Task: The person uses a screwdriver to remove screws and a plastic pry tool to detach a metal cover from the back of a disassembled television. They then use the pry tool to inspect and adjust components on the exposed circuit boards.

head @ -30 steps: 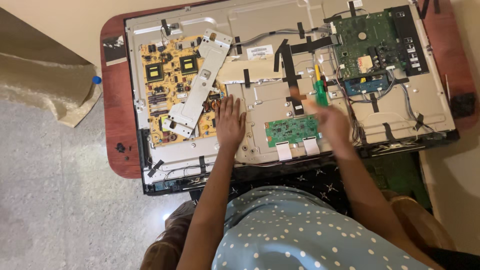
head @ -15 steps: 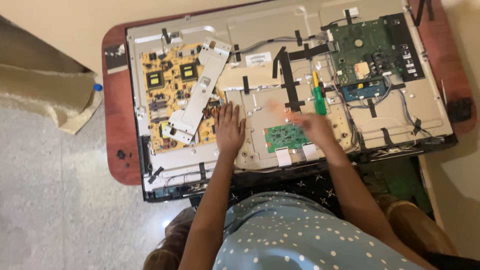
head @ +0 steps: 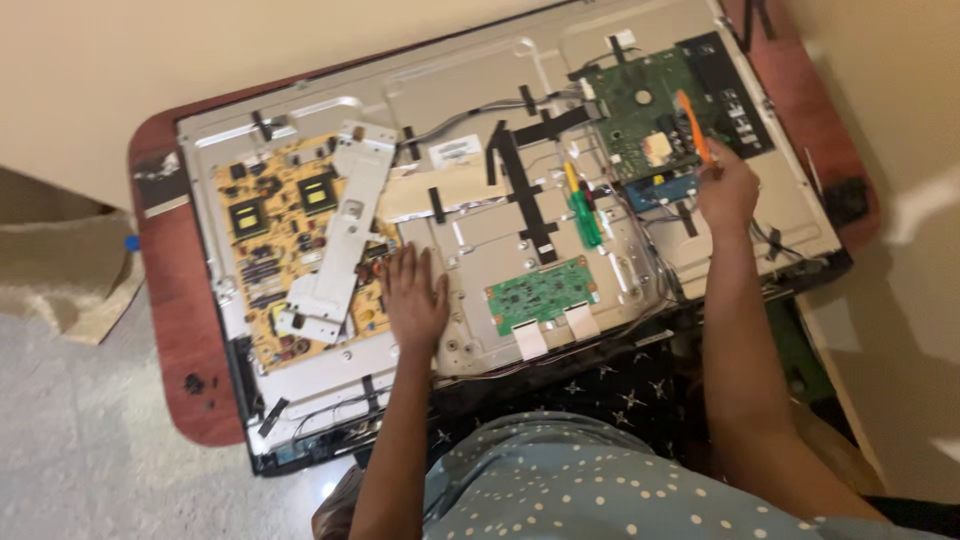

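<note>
An opened flat-screen television point(head: 480, 215) lies back-up on a red-brown table point(head: 185, 340). My left hand point(head: 412, 300) rests flat, fingers spread, on the metal back panel beside the yellow power board point(head: 275, 235) and its grey metal bracket point(head: 340, 230). My right hand point(head: 728, 190) is shut on an orange-handled tool point(head: 692, 125), held over the green main board point(head: 650, 120) at the upper right. A green-and-yellow screwdriver point(head: 582, 205) lies loose on the panel above the small green board point(head: 542, 293).
Black tape strips and cables point(head: 525, 190) cross the panel. A crumpled brown bag point(head: 60, 270) lies on the pale floor at left. A beige wall runs behind the table. My dotted blue shirt point(head: 560, 480) fills the bottom.
My right hand has left the small green board and moved up and right to the main board, now gripping an orange tool. The left hand stays flat on the panel.
</note>
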